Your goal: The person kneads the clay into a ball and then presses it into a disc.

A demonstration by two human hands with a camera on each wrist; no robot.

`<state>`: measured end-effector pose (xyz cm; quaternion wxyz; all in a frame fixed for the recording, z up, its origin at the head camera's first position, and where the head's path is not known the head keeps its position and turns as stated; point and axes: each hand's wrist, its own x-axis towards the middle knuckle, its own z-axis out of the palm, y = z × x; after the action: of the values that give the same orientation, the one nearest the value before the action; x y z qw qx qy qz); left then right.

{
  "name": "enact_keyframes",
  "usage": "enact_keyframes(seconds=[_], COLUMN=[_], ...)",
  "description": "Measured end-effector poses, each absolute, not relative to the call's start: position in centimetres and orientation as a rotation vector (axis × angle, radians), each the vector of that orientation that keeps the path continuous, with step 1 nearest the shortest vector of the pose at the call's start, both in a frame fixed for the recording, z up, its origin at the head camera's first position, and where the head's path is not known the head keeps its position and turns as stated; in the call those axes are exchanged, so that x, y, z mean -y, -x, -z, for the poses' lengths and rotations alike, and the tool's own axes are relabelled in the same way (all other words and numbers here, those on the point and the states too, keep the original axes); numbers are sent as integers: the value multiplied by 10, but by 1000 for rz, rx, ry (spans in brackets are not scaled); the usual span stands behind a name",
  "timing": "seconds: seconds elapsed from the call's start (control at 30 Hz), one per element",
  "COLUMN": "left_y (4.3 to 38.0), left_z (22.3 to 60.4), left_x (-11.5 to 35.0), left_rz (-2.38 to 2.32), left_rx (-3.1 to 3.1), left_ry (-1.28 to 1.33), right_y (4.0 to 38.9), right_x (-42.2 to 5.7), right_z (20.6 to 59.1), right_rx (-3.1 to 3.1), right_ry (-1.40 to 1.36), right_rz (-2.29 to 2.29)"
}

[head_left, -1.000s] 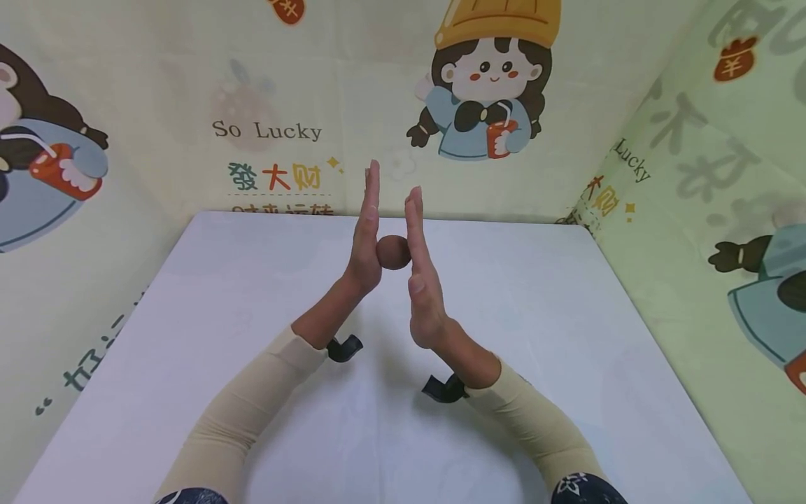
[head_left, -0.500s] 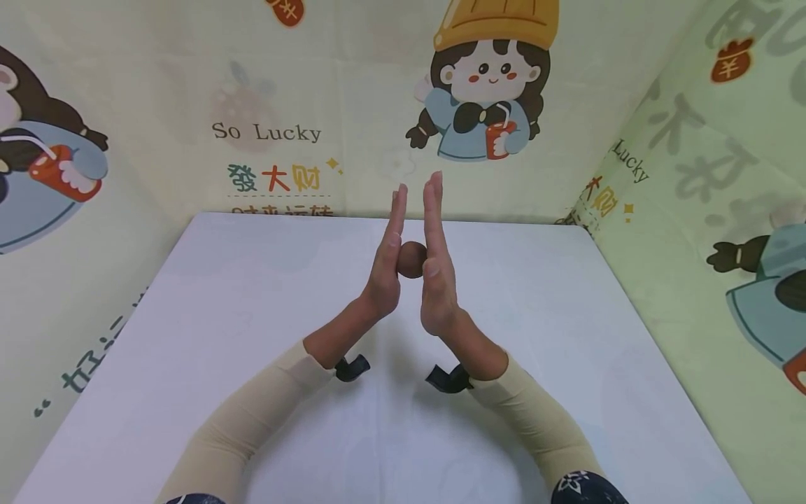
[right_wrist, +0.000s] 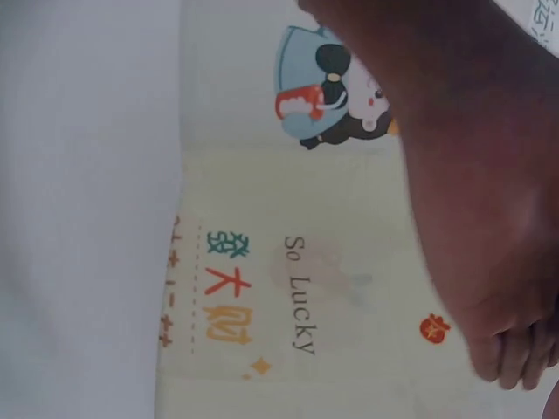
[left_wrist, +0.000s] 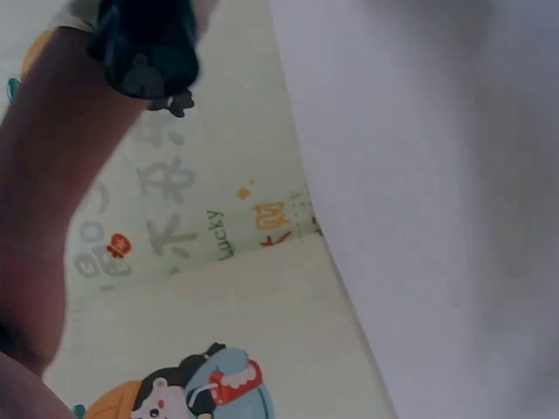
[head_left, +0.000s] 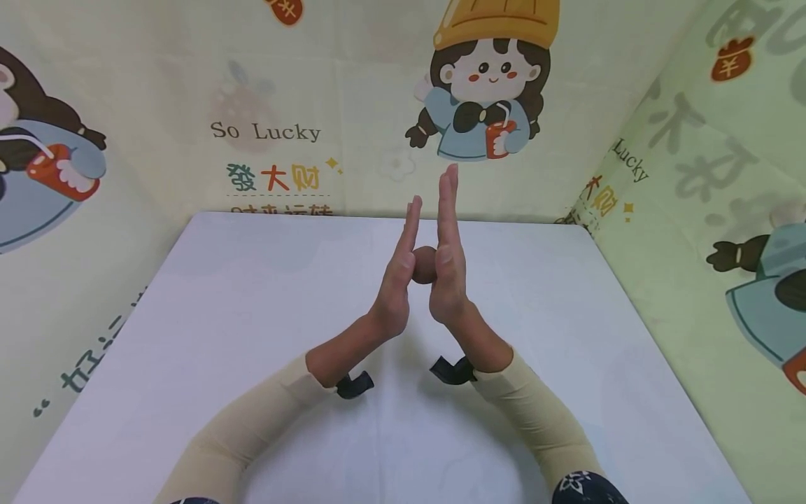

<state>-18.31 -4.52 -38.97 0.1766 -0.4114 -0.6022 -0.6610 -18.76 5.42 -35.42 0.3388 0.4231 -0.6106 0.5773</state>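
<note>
In the head view, a smooth brown ball (head_left: pixel 425 265) sits between two flat palms that face each other above the table. My left hand (head_left: pixel 395 280) presses it from the left, fingers straight and pointing up and away. From the other side my right hand (head_left: pixel 450 262) presses against it, also with straight fingers, its fingertips reaching farther forward than those of the left. The ball lies near the base of the fingers. Both wrist views show a forearm and part of a hand at the side; the ball is hidden there.
A white table (head_left: pixel 283 280) spreads beneath the hands, their shadows falling on it. Pale printed sheets (head_left: pixel 378 105) with cartoon figures and lettering rise behind and beside it. Dark curved pieces (head_left: pixel 355 386) stick out at both wrists.
Both hands and the ball have shifted right. The left hand has slid back toward the body while the right hand has slid forward; the ball remains between the palms.
</note>
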Motion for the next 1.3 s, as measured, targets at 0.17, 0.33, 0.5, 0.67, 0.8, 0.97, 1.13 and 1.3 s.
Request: enact_keyframes(seconds=[0.17, 0.33, 0.5, 0.67, 0.8, 0.97, 1.13, 1.3], left_y=[174, 171, 171, 172, 175, 178, 183, 191], left_z=[383, 376, 369, 360, 356, 358, 363, 368], left_x=[44, 46, 48, 52, 55, 56, 55, 61], left_rz=[1863, 1835, 1830, 1842, 1870, 1908, 1925, 1896], left_rx=[1672, 1644, 1614, 1579, 1553, 1535, 1563, 1734], left_ry=[1185, 1184, 1184, 1176, 1165, 1155, 1120, 1027], right_y=[190, 191, 192, 190, 188, 189, 190, 195], right_x=[-55, -54, -52, -50, -49, -46, -42, -52], right_z=[359, 363, 366, 374, 382, 386, 388, 393], right_rx=[1580, 1549, 1542, 1582, 1629, 1593, 1493, 1530], right_ry=[-1106, -1146, -1153, -1147, -1145, -1160, -1187, -1071], right_rz=[-1516, -1514, -1496, -1536, -1586, -1655, -1663, -1696])
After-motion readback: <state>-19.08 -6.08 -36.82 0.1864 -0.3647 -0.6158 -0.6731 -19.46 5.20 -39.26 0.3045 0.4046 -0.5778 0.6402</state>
